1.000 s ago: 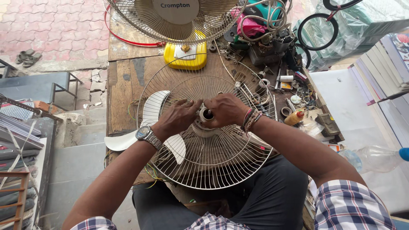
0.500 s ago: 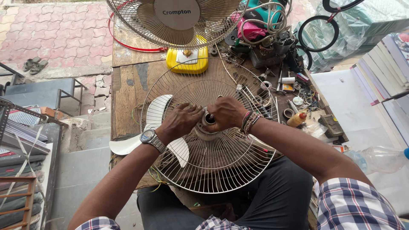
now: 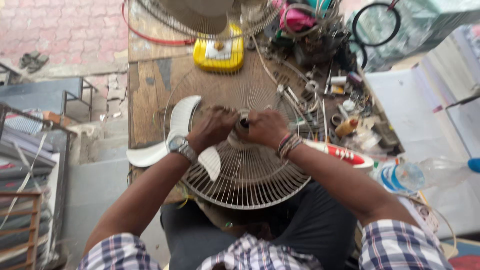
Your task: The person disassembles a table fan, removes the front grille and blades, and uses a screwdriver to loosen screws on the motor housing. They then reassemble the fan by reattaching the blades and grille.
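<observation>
Both hands are closing on the fan hub (image 3: 243, 123): the left hand (image 3: 212, 131) is gripping it from its left, the right hand (image 3: 267, 127) from its right (equally near). The hub is sitting at the centre of the wire fan guard (image 3: 250, 175), resting between the person's lap and the wooden bench (image 3: 150, 85), white blades (image 3: 182, 115) fanning out leftward.

Yellow rectangular plastic case (image 3: 218, 54) at the far end of a worn wooden workbench (image 3: 145, 95). Red cable (image 3: 150, 37) curving beside it. Black ring-shaped hoop (image 3: 376, 24) at upper right. Small brown bottle (image 3: 346, 126) among scattered small parts. Clear plastic water bottle with blue cap (image 3: 430, 173) lying at right. Pair of dark sandals (image 3: 32, 60) on pink brick paving (image 3: 65, 25). Grey metal bench (image 3: 40, 95) at left.
</observation>
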